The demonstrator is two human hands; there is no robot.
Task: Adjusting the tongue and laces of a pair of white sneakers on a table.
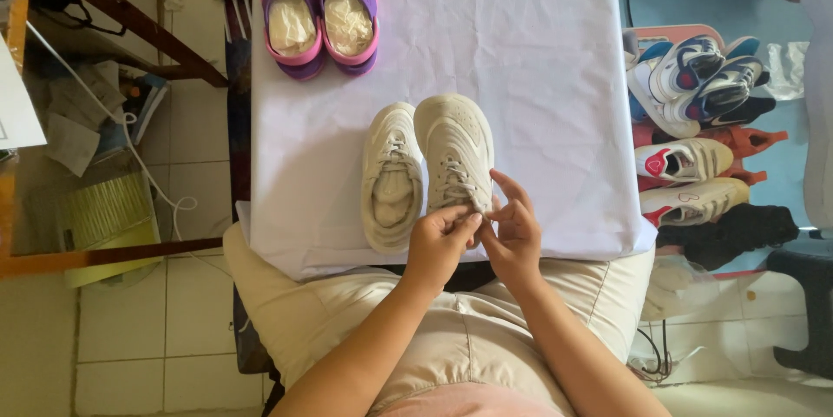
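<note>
Single head cam, looked straight down from above at the white-covered table (538, 52), close over the person's lap and hands.

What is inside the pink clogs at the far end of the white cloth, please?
Each pink clog holds crumpled pale paper stuffing that fills the opening. The insoles and anything beneath the paper are covered, so they cannot be seen.

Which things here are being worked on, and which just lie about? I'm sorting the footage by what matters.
In use: left hand and right hand, both at the laces of the right white sneaker; left white sneaker beside it; white cloth.

Lying about: pink clogs; shoe pile; papers.
</note>
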